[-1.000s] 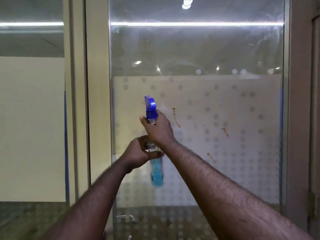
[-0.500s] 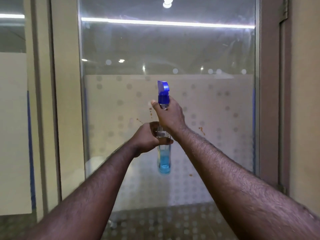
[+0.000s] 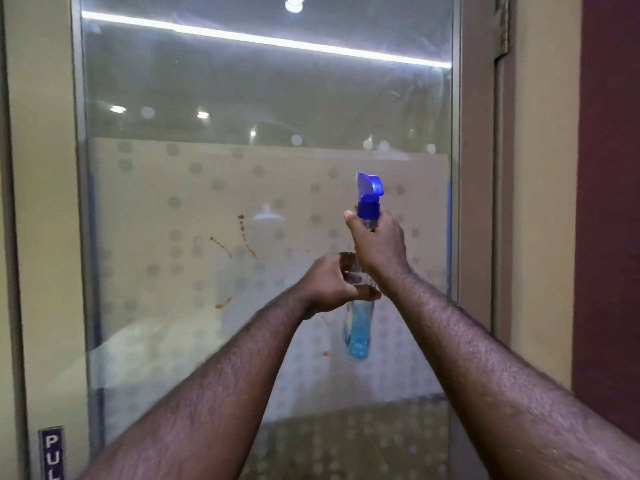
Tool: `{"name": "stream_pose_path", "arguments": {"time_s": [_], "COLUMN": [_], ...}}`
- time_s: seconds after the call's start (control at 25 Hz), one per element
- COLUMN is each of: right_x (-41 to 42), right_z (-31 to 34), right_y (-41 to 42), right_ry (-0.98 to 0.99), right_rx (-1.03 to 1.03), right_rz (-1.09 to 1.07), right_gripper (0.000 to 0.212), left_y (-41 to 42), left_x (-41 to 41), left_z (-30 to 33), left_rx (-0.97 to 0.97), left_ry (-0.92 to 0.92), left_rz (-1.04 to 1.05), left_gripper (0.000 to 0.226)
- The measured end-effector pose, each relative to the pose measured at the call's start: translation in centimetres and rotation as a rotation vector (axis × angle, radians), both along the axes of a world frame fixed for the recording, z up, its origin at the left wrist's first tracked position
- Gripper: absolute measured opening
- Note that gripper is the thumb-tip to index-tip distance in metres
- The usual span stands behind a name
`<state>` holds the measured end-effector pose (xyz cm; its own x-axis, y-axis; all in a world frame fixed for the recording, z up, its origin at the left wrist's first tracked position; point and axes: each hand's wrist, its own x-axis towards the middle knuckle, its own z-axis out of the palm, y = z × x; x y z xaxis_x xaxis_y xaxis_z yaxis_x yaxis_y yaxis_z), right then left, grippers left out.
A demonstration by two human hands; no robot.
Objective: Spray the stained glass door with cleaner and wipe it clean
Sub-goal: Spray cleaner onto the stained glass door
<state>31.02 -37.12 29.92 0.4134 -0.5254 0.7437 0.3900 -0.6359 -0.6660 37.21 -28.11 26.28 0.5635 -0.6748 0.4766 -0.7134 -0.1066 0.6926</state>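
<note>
A glass door [image 3: 180,98] with a frosted dotted band fills the view. Brown drip stains [image 3: 242,233] run across the frosted part left of my hands, with another smear [image 3: 222,302] lower down. I hold a clear spray bottle [image 3: 358,336] with blue liquid and a blue trigger head [image 3: 370,194] upright in front of the glass. My right hand [image 3: 379,247] grips its neck just below the head. My left hand [image 3: 334,284] is wrapped around the bottle's middle.
A metal door frame [image 3: 472,202] runs down the right, with a hinge [image 3: 502,26] at the top and a dark red wall [image 3: 609,202] beyond. On the left frame sits a small sign reading "PUL" [image 3: 51,452].
The view has swung to the right along the door, so the stains now lie left of my hands. Both hands keep the same hold on the bottle.
</note>
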Motion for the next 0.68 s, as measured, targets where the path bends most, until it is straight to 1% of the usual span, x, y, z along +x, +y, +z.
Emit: {"name": "stream_pose_path", "arguments": {"time_s": [0.2,0.36,0.68], "right_x": [-1.1,-1.7,-3.0], "right_z": [-1.7,-3.1,-6.9], "right_y": [-3.6,-5.7,-7.9], "right_ry": [-0.004,0.018,0.061], "right_rx": [0.034,0.035,0.100], "right_rz": [-0.054,-0.102,-0.140], "right_gripper": [0.018,0.016,0.015], "left_y": [-3.7,-5.9,-8.6], "left_x": [-0.8,-1.4,-2.1], "left_z": [-1.2,-2.4,-6.1], "left_rx": [0.049,0.072,0.126], "left_ry": [0.037,0.063,0.111], "left_rz": [-0.068,-0.100,-0.145], "left_gripper": [0.049,0.056,0.061]}}
